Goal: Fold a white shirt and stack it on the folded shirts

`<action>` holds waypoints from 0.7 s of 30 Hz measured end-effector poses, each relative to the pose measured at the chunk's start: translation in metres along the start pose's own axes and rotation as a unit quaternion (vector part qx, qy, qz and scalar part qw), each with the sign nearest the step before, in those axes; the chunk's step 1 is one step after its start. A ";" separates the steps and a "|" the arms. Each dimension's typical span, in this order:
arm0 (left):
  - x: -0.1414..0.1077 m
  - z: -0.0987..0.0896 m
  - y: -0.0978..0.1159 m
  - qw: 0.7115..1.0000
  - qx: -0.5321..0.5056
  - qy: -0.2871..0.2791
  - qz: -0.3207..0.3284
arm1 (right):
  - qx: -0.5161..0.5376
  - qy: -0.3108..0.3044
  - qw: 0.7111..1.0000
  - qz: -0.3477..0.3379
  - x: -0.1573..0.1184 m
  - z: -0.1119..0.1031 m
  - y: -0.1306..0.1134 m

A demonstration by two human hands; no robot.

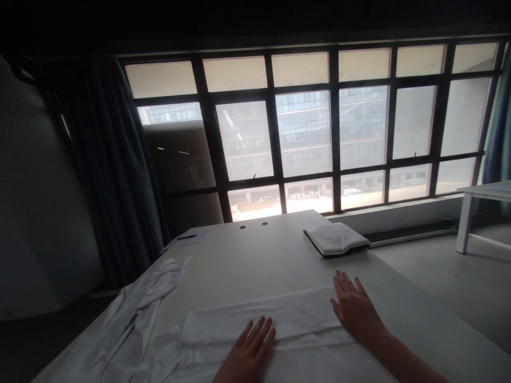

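Observation:
A white cloth garment [297,313] lies spread on the white table [255,266] in front of me, with a long folded strip along its far side. My left hand [252,348] rests flat on the cloth near the middle, fingers stretched out and slightly apart. At the right end of the folded strip, my right hand [353,306] lies with its fingers extended and thumb apart, touching the cloth's edge. Neither hand grips anything. The near part of the garment runs out of the bottom of the view.
Another crumpled white garment [131,314] lies along the table's left side. A folded white stack with a dark underside [335,238] sits at the far right. Paper with a blue pen [186,237] lies at the far left. Beyond stand windows, a dark curtain [107,175] and a second table [463,223].

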State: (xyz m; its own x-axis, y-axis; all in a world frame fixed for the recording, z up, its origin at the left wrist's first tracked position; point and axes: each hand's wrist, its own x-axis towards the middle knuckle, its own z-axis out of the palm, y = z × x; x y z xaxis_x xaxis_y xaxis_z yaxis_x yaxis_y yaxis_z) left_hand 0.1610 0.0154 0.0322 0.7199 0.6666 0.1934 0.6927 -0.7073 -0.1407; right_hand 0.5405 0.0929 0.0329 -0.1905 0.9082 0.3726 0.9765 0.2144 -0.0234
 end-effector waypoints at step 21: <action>0.011 -0.020 0.025 0.994 -0.060 0.057 -0.077 | 0.153 -0.185 0.946 -0.219 -0.039 -0.055 -0.087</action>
State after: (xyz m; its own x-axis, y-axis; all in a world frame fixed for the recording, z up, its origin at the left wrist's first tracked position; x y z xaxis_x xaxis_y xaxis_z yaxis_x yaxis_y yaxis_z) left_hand 0.1856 -0.0001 0.0505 0.5909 0.7434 0.3133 0.7795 -0.6262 0.0155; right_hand 0.4691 0.0187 0.0718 -0.6479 0.7593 0.0609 0.7310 0.6422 -0.2306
